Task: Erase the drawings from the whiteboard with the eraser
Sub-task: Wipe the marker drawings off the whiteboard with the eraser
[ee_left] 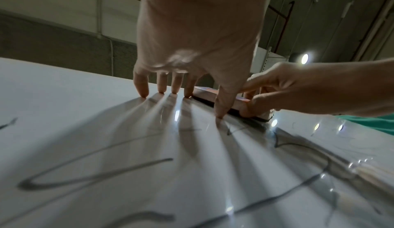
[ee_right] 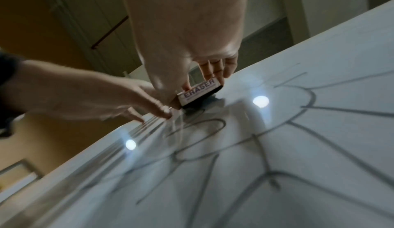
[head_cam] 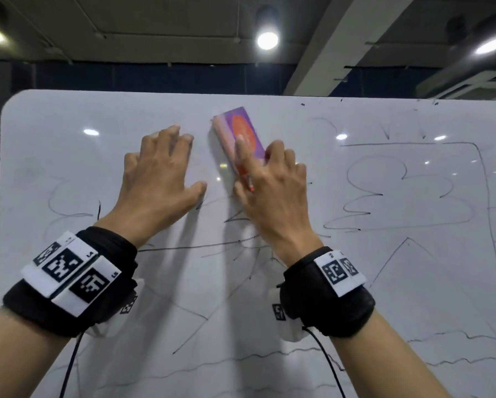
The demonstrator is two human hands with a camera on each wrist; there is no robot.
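- Right hand (head_cam: 272,193) grips eraser (head_cam: 242,133), pressed flat to whiteboard (head_cam: 68,156).
- Left hand (head_cam: 157,179) splayed, fingertips (ee_left: 143,92) braced on board.
- Black drawings (head_cam: 407,196) remain.

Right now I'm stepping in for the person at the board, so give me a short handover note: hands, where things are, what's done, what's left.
Left hand: open, fingertips braced on the whiteboard, just left of the eraser.
Right hand: grips the eraser by its sides, pad on the board near the top middle.
Done: upper-left area looks mostly clean, with faint traces left.
Left: cloud scribble and box outline on the right, lines below both hands, wavy lines along the bottom.
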